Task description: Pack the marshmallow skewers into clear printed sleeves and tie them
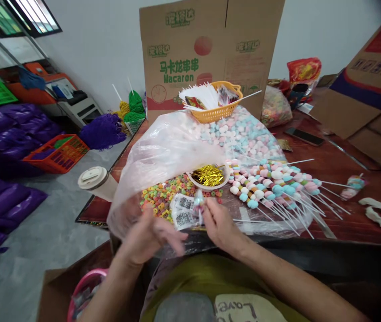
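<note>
My right hand is closed, pinching a small marshmallow piece in a clear wrapper above the table's front edge. My left hand, a little blurred, is to the left of it with its fingers apart and nothing in them. Printed labels with black codes lie just behind the hands, on a spread of small ring-shaped candies. A white bowl of gold twist ties stands behind the wrapped piece. To the right are several marshmallow skewers in a pile.
Loose marshmallows lie on clear plastic sheeting. Behind them is an orange basket of white sticks, before a cardboard box. A lidded cup stands at left; a phone and another wrapped piece lie at right.
</note>
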Demonstrator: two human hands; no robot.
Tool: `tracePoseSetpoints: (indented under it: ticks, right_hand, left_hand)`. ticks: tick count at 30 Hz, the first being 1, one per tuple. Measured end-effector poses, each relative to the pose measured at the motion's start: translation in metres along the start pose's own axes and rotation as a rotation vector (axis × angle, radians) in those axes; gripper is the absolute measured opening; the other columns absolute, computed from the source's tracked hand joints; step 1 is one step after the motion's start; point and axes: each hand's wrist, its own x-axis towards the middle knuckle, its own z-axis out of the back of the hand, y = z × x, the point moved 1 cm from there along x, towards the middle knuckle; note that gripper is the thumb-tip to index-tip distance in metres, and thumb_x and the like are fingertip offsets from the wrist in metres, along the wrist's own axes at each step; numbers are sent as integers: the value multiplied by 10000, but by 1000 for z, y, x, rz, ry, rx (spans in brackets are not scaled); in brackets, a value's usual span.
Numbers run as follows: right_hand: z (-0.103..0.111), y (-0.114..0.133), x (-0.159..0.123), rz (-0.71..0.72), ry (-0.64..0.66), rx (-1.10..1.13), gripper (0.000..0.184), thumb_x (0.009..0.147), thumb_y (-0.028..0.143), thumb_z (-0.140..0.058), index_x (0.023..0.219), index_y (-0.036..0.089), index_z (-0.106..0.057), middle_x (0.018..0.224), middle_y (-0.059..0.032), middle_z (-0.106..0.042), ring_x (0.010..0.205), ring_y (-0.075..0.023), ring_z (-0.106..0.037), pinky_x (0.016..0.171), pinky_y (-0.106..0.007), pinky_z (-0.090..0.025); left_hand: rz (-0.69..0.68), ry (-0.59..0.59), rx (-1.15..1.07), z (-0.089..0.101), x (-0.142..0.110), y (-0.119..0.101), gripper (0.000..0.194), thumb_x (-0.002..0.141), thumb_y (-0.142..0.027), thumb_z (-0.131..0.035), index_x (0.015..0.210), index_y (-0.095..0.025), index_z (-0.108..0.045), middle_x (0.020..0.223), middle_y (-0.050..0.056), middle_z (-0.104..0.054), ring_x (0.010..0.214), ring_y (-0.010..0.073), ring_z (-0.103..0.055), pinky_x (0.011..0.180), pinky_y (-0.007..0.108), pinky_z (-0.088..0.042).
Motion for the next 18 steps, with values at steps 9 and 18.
tracePoseSetpoints:
  ticks: [9, 18]
  right_hand:
    - [-30, 8, -7, -633, 532, 1105, 292, 833, 410, -347, 621, 228, -262, 452, 104, -201, 353, -64, -120, 382, -211, -184]
    - [17, -23, -22, -415, 101, 739, 324, 753, 486, -587, 858, 189, -514, 809, -13, -579, 739, -136, -521, 648, -241, -429]
  left_hand:
    - [-170, 221, 355, -28, -3, 44, 289, 783, -418, -579, 924, -179, -660, 807, 25, -638, 837, 184, -550, 798, 246, -409]
    - [-375, 9, 720, -68, 15, 57, 297, 695, -447, -638, 530, -207, -580, 534, 13, -525, 602, 171, -490, 660, 260, -357]
